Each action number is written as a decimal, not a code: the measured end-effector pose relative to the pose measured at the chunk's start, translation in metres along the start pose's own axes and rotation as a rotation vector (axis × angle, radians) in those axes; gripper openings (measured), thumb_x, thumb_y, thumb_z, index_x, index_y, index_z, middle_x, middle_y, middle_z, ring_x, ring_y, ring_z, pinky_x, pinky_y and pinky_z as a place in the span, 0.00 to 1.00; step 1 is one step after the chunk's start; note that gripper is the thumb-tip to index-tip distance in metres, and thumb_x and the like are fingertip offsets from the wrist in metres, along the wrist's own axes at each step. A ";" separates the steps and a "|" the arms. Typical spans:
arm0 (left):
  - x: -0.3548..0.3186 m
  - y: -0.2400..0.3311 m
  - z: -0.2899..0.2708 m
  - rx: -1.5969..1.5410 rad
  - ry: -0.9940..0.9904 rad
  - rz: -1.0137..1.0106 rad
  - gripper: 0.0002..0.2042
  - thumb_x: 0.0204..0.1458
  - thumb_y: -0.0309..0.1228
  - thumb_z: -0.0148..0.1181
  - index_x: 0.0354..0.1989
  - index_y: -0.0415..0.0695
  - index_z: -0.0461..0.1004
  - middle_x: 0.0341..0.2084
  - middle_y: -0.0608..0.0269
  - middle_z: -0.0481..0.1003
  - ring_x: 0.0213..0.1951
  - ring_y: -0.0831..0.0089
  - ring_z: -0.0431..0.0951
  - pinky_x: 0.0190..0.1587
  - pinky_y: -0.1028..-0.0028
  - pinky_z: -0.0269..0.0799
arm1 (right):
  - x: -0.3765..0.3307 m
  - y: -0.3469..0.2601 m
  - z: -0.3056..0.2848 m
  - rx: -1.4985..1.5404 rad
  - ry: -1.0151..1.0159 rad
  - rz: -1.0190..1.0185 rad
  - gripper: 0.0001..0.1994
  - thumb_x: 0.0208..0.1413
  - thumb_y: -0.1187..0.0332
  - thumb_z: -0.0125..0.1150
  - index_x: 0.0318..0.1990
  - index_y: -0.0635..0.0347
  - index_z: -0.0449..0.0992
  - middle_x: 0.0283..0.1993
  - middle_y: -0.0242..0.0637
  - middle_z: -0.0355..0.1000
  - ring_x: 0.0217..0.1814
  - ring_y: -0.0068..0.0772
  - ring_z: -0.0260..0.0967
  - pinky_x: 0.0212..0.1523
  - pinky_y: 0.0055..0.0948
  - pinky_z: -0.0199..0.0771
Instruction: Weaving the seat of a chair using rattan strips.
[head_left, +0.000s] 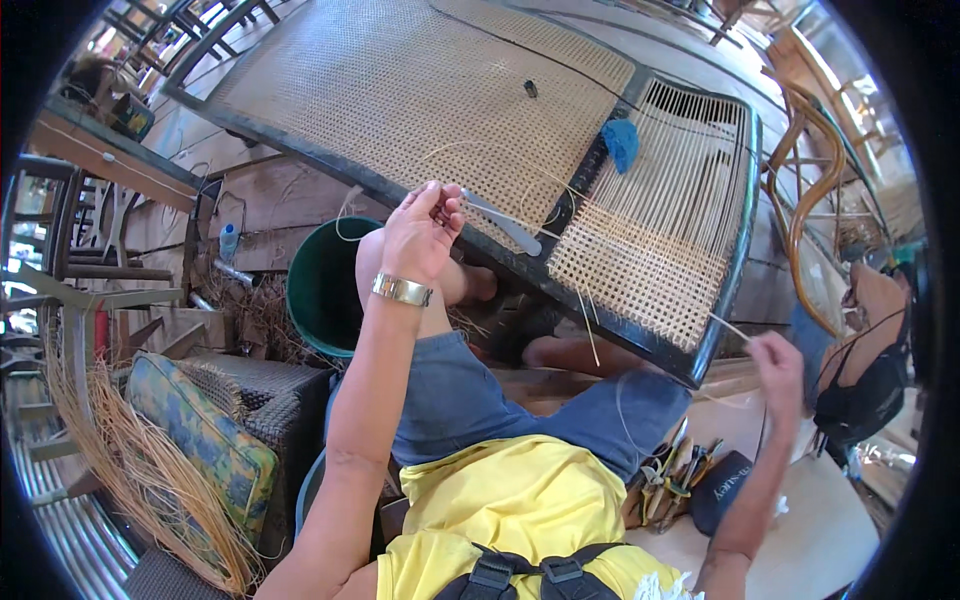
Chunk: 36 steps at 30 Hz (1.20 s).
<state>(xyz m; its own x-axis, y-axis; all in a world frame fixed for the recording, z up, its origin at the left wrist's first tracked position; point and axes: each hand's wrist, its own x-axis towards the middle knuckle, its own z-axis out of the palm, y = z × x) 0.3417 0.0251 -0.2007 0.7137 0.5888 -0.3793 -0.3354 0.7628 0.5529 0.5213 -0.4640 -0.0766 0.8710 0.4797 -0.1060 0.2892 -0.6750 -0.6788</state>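
Observation:
A cane-webbed panel in a black frame [660, 345] slants across my knees. Its main field [420, 100] is closely woven, while the narrower right section [640, 270] is woven near me and has bare parallel strands farther off. My right hand [778, 370], blurred, is closed on a pale cane strand [730, 326] that runs to the panel's right front corner. My left hand [428, 225] hovers at the front rail with fingers curled into a pinch; what they hold, if anything, is unclear. Beside its fingertips, a flat metal blade-like tool [510, 228] lies across the rail.
A blue crumpled cloth or bag [620, 145] and a small dark object [530, 89] rest on the panel. Below stands a green bucket [315, 290]. Loose cane [150, 470] hangs at left over a patterned cushion [205, 430]. Hand tools [675, 480] and a dark cap [720, 490] lie right.

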 end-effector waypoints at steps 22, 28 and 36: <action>-0.023 -0.063 0.055 0.087 -0.019 -0.012 0.06 0.63 0.32 0.57 0.42 0.43 0.73 0.38 0.56 0.80 0.33 0.74 0.80 0.35 0.72 0.79 | 0.097 -0.163 0.174 0.287 -0.306 -0.172 0.23 0.69 0.59 0.51 0.65 0.63 0.62 0.54 0.38 0.71 0.56 0.31 0.69 0.61 0.31 0.67; -0.025 -0.084 0.046 0.192 -0.068 0.150 0.07 0.63 0.34 0.58 0.42 0.44 0.74 0.38 0.63 0.80 0.35 0.80 0.77 0.37 0.77 0.74 | 0.078 -0.152 0.281 0.801 -0.297 -0.066 0.14 0.65 0.63 0.58 0.50 0.65 0.71 0.35 0.31 0.72 0.33 0.20 0.69 0.37 0.23 0.72; -0.040 0.004 0.012 0.115 -0.010 0.221 0.06 0.62 0.30 0.58 0.43 0.44 0.76 0.38 0.58 0.81 0.35 0.75 0.79 0.37 0.74 0.76 | 0.053 -0.117 0.193 0.966 -0.536 0.108 0.06 0.65 0.68 0.57 0.43 0.61 0.75 0.27 0.25 0.66 0.21 0.15 0.57 0.24 0.17 0.59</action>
<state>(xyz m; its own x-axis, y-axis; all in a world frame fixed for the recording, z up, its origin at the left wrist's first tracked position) 0.3193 0.0013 -0.1740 0.6371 0.7348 -0.2327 -0.4122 0.5799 0.7027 0.4565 -0.2514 -0.1430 0.5208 0.7826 -0.3412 -0.4126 -0.1192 -0.9031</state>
